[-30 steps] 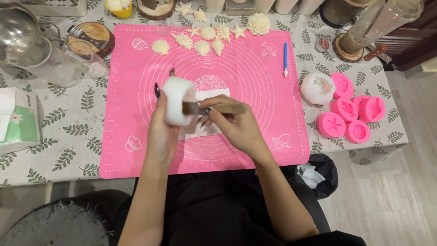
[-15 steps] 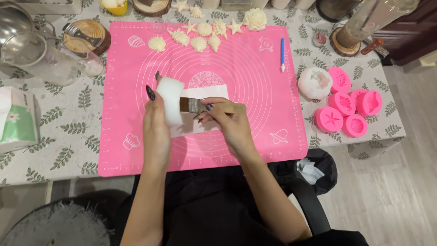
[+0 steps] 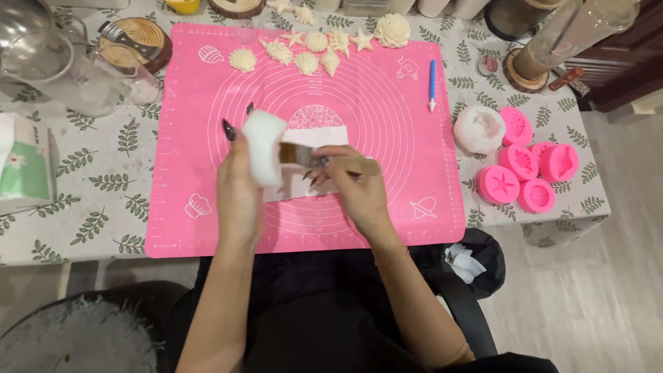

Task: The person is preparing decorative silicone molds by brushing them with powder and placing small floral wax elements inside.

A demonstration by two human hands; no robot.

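My left hand (image 3: 238,186) holds a white silicone mould (image 3: 264,146) upright above the pink baking mat (image 3: 186,173). My right hand (image 3: 356,186) grips a wooden-handled pastry brush (image 3: 324,159), its bristles touching the right side of the white mould. A white sheet of paper (image 3: 324,137) lies on the mat under the hands. Behind it, partly covered, sits a pink patterned dome shape (image 3: 314,117).
Several cream shell and starfish shaped pieces (image 3: 307,52) line the mat's far edge. A blue tool (image 3: 432,84) lies at the right of the mat. Pink moulds (image 3: 528,162) and a white ball (image 3: 478,129) sit right. Glass jars (image 3: 76,76) stand left.
Both hands have stayed together over the mat's middle; the brush has kept working against the white mould. The camera view has shifted slightly.
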